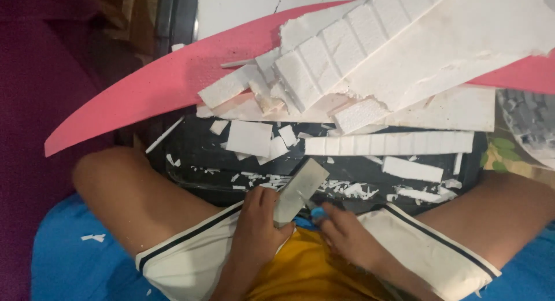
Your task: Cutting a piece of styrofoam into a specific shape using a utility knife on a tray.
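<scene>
Pink foam sheet (144, 84) arcs upper left, white foam offcuts (370, 58) piled on it. Left hand (257, 229), grip closed around the lower end of a small foam slab (298, 191) held over the lap at the dark tray (191, 162) edge. Right hand (347, 234), grip pinched shut on a blue-handled cutter (317, 213) at the slab's base. Advice: cut away from the left fingers, shallow strokes, slab braced.
</scene>
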